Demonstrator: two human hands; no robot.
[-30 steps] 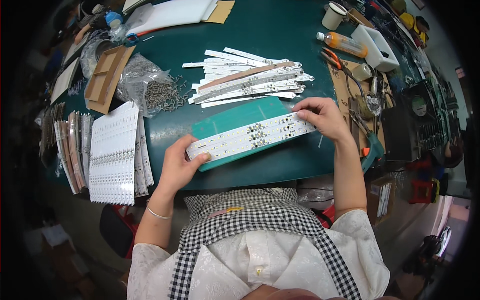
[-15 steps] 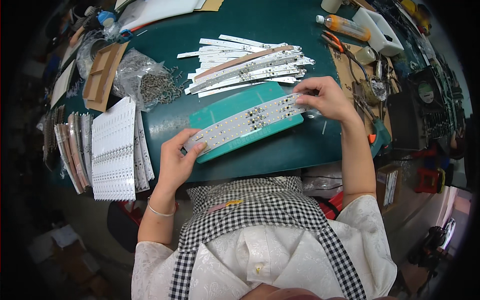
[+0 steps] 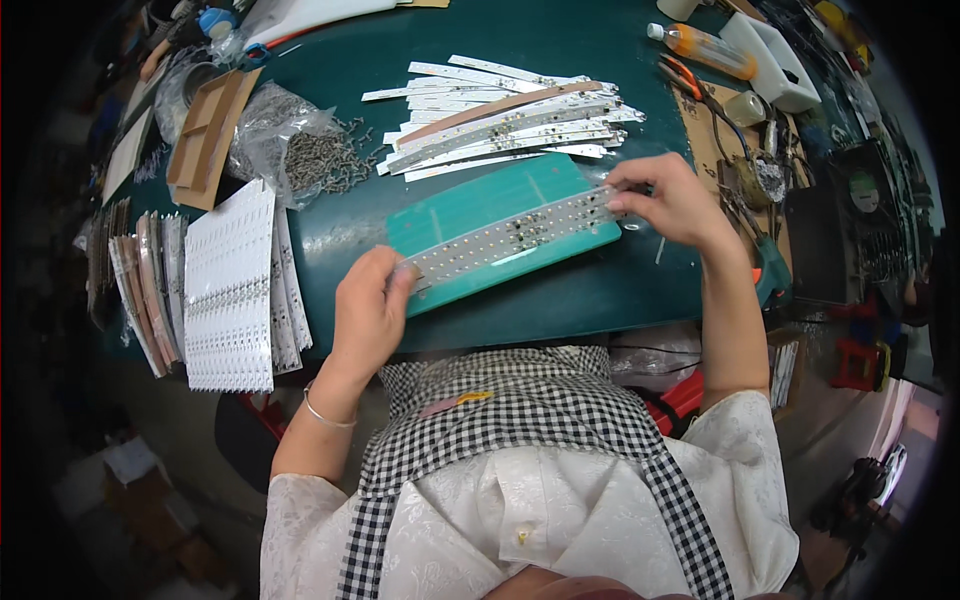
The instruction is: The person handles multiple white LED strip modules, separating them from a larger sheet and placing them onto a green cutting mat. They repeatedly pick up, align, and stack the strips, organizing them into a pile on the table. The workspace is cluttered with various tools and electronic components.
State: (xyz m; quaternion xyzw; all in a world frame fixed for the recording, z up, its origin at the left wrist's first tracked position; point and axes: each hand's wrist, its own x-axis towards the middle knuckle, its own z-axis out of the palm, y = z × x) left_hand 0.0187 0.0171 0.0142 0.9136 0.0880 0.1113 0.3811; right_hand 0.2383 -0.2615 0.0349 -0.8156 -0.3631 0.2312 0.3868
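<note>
Between my two hands I hold a narrow white LED circuit board panel [image 3: 480,246], dotted with small yellow LEDs and dark components toward its right end. My left hand [image 3: 372,305] grips its left end between thumb and fingers. At the other end, my right hand [image 3: 668,200] pinches the corner. Under the panel lies a flat green block [image 3: 470,210], partly hidden by it. Just beyond the block is a loose pile of separate LED strips [image 3: 500,125], with a brownish one on top.
At left stand stacked white LED panels [image 3: 230,290] beside a row of upright boards [image 3: 150,290]. Screws [image 3: 325,160] spill from a plastic bag near a cardboard tray [image 3: 210,140]. Pliers [image 3: 683,78], an orange drink bottle [image 3: 708,50] and a white foam box [image 3: 770,62] lie at right.
The panel has tilted, its face now greyer and less bright. Both hands still hold its ends, the left fingers turned more over the edge. The whole view has shifted slightly.
</note>
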